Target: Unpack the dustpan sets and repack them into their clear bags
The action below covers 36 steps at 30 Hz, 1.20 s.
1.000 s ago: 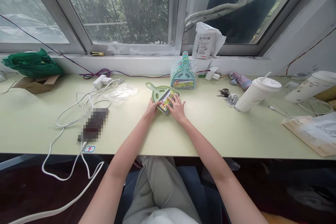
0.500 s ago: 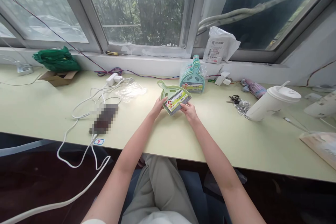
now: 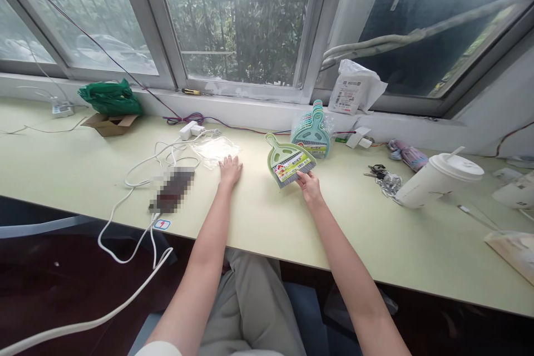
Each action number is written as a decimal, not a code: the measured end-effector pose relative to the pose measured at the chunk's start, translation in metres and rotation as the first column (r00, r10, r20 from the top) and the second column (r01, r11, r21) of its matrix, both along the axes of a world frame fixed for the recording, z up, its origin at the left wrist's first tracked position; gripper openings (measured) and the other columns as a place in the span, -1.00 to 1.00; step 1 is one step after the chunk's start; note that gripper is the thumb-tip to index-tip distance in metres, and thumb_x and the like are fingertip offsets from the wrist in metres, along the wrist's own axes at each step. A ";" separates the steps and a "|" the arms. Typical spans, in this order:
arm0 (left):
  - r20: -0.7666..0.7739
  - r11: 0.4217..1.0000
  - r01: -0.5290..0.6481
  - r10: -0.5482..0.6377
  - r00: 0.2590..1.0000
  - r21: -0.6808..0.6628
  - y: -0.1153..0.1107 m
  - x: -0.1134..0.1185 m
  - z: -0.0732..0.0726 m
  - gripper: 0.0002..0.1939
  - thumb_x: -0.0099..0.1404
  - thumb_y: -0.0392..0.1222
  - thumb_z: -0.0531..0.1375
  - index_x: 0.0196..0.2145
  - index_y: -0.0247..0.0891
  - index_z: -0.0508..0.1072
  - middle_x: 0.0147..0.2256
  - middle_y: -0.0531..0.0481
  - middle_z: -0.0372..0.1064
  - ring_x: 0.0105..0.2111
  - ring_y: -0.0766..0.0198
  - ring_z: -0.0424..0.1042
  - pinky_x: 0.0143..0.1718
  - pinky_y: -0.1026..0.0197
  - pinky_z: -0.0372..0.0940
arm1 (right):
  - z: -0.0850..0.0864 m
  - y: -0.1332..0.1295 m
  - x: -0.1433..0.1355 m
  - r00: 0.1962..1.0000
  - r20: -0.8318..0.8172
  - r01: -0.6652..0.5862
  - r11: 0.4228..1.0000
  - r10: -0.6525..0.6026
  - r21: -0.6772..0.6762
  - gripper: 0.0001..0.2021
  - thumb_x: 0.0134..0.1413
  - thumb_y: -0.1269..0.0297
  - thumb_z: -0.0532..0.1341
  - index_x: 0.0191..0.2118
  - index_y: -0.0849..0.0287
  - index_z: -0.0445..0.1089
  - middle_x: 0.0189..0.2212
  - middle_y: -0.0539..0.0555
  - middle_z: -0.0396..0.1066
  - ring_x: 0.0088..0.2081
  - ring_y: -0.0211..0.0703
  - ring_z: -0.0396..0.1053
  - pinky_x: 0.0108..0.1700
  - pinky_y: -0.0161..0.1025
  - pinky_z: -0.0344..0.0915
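A green dustpan (image 3: 285,151) with a grey-bristled brush and a printed label is gripped at its lower right edge by my right hand (image 3: 309,184), its handle pointing up and left. My left hand (image 3: 230,171) is apart from it, fingers spread at the near edge of a clear plastic bag (image 3: 214,150) lying on the table. Whether the fingers press on the bag is hard to tell. Behind the dustpan, a stack of similar dustpans (image 3: 312,136), the front one teal, stands by the wall in clear wrapping.
White cables and a blurred dark device (image 3: 173,190) lie left of my left hand. Farther left, a green bag (image 3: 110,97) sits on a cardboard box (image 3: 109,125). Keys (image 3: 376,170) and a white lidded cup (image 3: 434,181) are at the right.
My left hand has let go of the dustpan and moved left to the plastic bag. My right hand still holds the dustpan. The camera view has shifted slightly.
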State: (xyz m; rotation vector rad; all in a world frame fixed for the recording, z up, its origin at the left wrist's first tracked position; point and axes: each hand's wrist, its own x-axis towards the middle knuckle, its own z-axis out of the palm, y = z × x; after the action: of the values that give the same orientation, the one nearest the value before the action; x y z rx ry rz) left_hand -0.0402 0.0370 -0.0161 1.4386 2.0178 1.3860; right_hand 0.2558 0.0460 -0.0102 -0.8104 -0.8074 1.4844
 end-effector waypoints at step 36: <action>0.597 0.828 0.514 -0.533 0.599 0.223 -0.020 0.113 0.034 -0.18 0.04 -0.06 0.36 0.17 -0.16 0.06 0.07 -0.16 0.28 0.04 0.00 0.34 -0.01 -0.07 0.32 | 0.015 -0.001 0.004 0.972 0.111 -0.209 0.977 0.205 0.031 -0.56 -0.17 0.17 0.40 -0.09 0.10 0.38 -0.10 0.06 0.50 -0.13 -0.08 0.50 -0.10 -0.12 0.49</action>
State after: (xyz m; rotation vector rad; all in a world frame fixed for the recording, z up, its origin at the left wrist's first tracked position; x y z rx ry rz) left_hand 0.0729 0.0166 0.0179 1.1870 1.0216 1.3667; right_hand 0.2601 0.0453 0.0045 -0.7982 -1.0267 1.6115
